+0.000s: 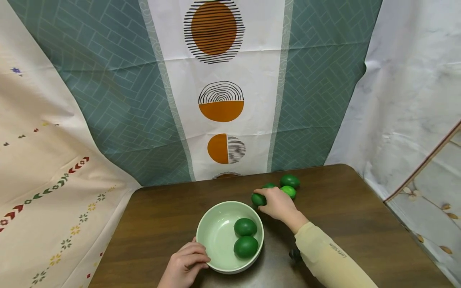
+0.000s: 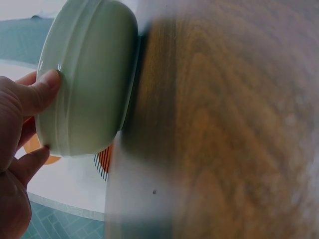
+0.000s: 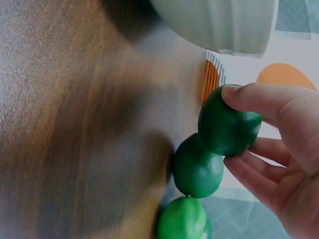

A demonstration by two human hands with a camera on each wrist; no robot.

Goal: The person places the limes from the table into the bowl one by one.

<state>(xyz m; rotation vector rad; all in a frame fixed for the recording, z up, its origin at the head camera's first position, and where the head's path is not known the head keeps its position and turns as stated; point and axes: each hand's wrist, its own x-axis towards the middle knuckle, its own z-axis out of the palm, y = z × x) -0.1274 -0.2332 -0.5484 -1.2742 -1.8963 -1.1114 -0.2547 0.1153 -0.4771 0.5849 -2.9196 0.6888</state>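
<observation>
A pale green bowl (image 1: pixel 216 244) stands on the wooden table with two dark green limes (image 1: pixel 246 247) inside, against its right wall. My left hand (image 1: pixel 187 262) grips the bowl's near left rim; in the left wrist view its thumb presses the outer wall (image 2: pixel 94 84). To the right of the bowl, my right hand (image 1: pixel 279 204) pinches another dark green lime (image 3: pixel 229 124) between thumb and fingers. Beyond that hand lie a partly hidden dark green lime (image 3: pixel 198 167), a bright green lime (image 1: pixel 289 191) and one more dark green lime (image 1: pixel 289 181).
A small black object (image 1: pixel 295 255) lies by the right sleeve (image 1: pixel 324 254). The brown table (image 1: pixel 155 220) ends at the back against a patterned curtain (image 1: pixel 230 80), with cloths hanging at both sides.
</observation>
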